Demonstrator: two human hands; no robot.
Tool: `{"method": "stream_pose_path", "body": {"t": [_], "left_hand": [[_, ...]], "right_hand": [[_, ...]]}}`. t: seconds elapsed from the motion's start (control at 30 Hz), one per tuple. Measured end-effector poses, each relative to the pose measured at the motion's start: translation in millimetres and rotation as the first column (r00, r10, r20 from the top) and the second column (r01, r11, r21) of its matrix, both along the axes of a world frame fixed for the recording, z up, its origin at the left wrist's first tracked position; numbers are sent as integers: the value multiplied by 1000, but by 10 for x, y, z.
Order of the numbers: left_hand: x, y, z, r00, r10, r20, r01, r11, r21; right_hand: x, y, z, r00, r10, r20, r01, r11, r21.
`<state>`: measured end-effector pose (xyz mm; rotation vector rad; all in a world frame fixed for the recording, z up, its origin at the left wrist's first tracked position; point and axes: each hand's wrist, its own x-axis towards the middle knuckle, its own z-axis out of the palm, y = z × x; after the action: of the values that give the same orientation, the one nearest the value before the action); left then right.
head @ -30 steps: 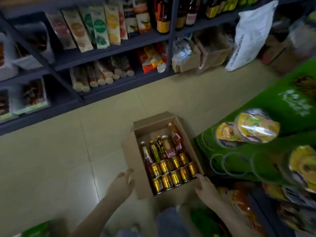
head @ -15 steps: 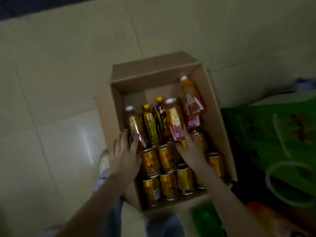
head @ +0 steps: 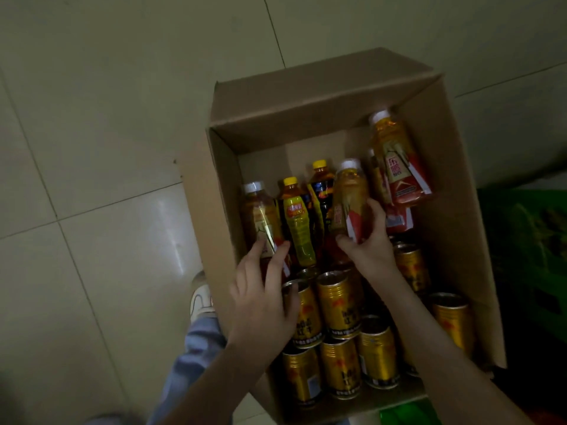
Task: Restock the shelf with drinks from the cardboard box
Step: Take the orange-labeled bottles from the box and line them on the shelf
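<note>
Open brown cardboard box (head: 454, 210) on pale tiled floor (head: 92, 118): upright gold cans (head: 337, 305) at the near end, amber drink bottles beyond. Left hand (head: 264, 305) clasps the leftmost white-capped bottle (head: 260, 216); right hand (head: 369, 243) grips the central white-capped bottle (head: 349, 204).

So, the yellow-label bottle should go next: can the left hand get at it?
Probably, but not yet: the left hand grips the leftmost bottle. The yellow-label bottle stands right beside it, uncovered from above.
</note>
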<state>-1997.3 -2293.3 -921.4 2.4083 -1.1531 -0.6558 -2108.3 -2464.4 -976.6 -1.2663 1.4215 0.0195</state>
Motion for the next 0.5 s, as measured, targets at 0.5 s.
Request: {"method": "stream_pose_path", "body": {"t": [0.5], "left_hand": [[515, -751, 545, -109, 588, -801, -522, 652, 550]], "right_hand": [[321, -272, 1318, 960, 231, 160, -262, 940, 217]]}}
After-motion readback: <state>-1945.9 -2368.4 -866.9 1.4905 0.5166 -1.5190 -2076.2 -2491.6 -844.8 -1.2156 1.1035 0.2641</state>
